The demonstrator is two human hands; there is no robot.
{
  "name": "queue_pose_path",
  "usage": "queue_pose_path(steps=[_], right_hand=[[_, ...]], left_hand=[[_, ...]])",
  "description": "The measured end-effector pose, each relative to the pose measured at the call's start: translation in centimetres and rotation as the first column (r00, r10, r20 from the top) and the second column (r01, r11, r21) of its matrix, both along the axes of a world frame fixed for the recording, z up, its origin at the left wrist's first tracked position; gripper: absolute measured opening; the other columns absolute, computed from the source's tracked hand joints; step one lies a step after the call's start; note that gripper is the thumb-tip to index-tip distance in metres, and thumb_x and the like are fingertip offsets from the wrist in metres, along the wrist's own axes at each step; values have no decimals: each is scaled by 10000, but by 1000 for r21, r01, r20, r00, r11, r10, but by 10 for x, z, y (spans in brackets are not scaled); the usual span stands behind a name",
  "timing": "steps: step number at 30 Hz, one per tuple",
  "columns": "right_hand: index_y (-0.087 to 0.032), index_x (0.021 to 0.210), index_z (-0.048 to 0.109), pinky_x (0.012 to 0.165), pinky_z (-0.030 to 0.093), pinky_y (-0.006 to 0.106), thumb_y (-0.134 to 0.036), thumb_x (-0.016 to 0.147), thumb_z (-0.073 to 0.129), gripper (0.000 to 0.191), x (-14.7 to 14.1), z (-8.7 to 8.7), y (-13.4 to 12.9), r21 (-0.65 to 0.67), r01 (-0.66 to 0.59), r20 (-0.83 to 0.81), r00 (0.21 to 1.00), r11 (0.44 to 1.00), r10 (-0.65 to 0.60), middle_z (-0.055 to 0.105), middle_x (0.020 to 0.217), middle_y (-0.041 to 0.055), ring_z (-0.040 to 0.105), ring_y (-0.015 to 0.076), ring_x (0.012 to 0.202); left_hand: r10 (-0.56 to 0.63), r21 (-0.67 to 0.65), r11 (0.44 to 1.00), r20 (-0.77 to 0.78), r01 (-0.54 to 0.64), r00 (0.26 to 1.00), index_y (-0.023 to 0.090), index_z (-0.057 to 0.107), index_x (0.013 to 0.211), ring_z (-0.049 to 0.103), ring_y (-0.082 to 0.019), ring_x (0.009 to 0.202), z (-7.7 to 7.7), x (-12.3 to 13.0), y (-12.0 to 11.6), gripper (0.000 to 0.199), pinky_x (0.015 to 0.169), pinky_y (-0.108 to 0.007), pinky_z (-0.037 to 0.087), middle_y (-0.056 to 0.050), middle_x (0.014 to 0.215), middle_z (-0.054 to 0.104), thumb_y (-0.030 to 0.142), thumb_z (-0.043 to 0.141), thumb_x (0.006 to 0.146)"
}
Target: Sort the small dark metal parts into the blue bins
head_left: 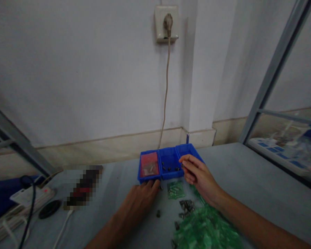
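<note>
My right hand [197, 174] is closed in a pinch around a small dark metal part [182, 166], just over the right side of a blue compartment tray [168, 177]. My left hand [146, 193] rests at the tray's front left edge with its fingers curled down; what lies under them is hidden. Beside its fingertips is a small shiny metal piece [161, 188]. The tray's left compartment holds a red card [148, 159] and a clear bag of small parts [149, 169]. Several small metal parts [169, 169] lie in the middle one.
In front of the tray lie a small green bag [175, 190], a pile of metal parts [187, 206], a single part [158, 213] and a large heap of green bags [207, 230]. A power strip [41, 197] and a black ring [49, 209] are at left. Metal frame posts [272, 58] flank the table.
</note>
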State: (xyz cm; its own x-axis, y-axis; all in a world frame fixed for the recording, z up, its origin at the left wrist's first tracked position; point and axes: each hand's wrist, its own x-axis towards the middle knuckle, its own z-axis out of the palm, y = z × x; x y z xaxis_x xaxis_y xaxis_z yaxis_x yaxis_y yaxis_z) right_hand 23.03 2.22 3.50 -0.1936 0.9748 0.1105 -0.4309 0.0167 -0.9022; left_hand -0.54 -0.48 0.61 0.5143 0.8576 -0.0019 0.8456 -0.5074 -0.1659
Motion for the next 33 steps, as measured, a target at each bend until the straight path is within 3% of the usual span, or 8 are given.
queue_pose_path(steps=[8,17,33], right_hand=[[-202,932,648,429,179,221,-366,887,691,175,0,0,-1,5,-9,-7,1000,1000,9,437,663,-53,248,47,458],[-196,959,630,434,164,220,-342,930,649,150,0,-2,1,-9,-120,-62,991,993,119,330,563,-81,193,69,469],[-181,959,651,434,187,206,-318,905,675,148,2,-5,1,-21,-90,-81,993,996,88,401,630,-58,223,48,469]], left_hand=[[-10,-13,1000,4,10,1000,215,491,1275,675,-246,903,1,0,0,273,701,-363,572,-88,1088,664,230,335,1052],[-9,9,1000,29,8,1000,219,480,1267,693,-253,873,-1,0,2,250,665,-363,582,-79,1085,671,271,356,1056],[-3,-2,1000,69,3,998,218,425,1308,687,-249,854,5,2,-5,306,681,-373,571,-101,1116,663,228,325,1019]])
